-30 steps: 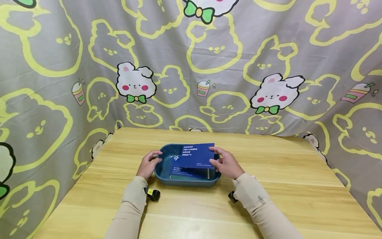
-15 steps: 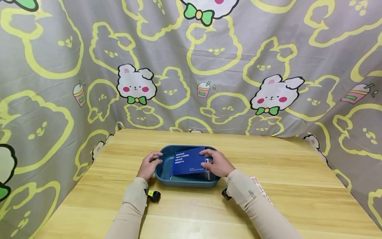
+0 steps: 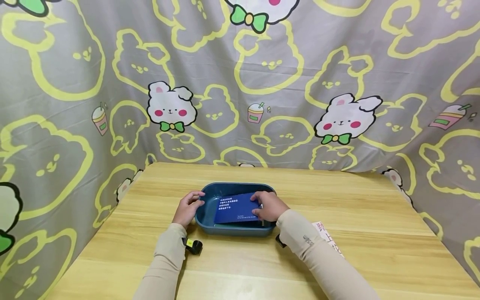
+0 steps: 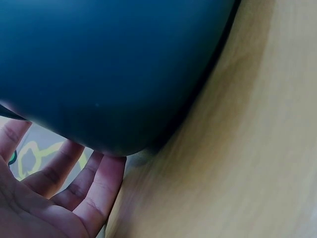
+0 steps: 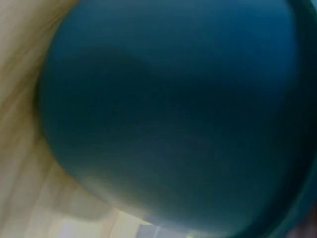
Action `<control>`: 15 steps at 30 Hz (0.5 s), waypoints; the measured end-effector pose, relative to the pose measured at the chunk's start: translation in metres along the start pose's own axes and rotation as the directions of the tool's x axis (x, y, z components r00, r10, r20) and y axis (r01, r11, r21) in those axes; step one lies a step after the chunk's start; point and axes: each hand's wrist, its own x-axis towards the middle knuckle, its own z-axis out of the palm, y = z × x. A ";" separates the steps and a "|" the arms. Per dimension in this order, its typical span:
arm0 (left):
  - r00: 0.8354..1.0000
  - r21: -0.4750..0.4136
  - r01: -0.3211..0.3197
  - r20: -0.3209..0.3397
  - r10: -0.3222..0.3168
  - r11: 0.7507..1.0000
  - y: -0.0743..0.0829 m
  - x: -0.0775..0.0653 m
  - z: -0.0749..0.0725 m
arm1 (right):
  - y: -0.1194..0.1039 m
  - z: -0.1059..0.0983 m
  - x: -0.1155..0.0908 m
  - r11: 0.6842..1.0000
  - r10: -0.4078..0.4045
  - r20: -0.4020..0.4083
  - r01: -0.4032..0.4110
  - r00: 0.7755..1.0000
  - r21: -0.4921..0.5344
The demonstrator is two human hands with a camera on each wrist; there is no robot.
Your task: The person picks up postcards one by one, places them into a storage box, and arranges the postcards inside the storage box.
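Note:
A dark blue oval plastic basin (image 3: 225, 230) stands on the wooden table. My left hand (image 3: 187, 208) holds its left end, fingertips over the rim in the head view. The left wrist view shows more fingers (image 4: 101, 191) against the outer wall (image 4: 114, 89). Inside the basin, my right hand (image 3: 269, 206) pinches the right end of a blue postcard (image 3: 236, 210) with white printed lines. The postcard tilts slightly, its left end low in the basin. It covers most of what lies beneath. The right wrist view shows mainly the basin's outer wall (image 5: 163, 114).
A white card with red characters (image 3: 329, 239) lies on the table, partly under my right forearm. The wooden tabletop (image 3: 240, 266) extends around the basin. A grey curtain with cartoon rabbits (image 3: 277, 141) hangs behind and on both sides.
My right hand has moved left and down with the postcard, bringing it into the basin over the other blue card. More of the white card shows. The left hand stays in place.

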 end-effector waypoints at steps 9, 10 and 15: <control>0.999 0.012 -0.022 -0.025 0.022 1.000 -0.026 0.013 0.000 | -0.008 0.003 0.007 0.977 0.069 0.033 -0.061 0.997 -0.203; 0.999 0.012 -0.024 -0.026 0.024 1.000 -0.026 0.013 0.000 | -0.008 0.003 0.008 0.974 0.072 0.032 -0.064 0.997 -0.219; 0.999 0.023 -0.031 -0.028 0.031 0.999 -0.024 0.013 0.000 | -0.009 0.004 0.011 0.962 0.088 0.041 -0.074 0.995 -0.262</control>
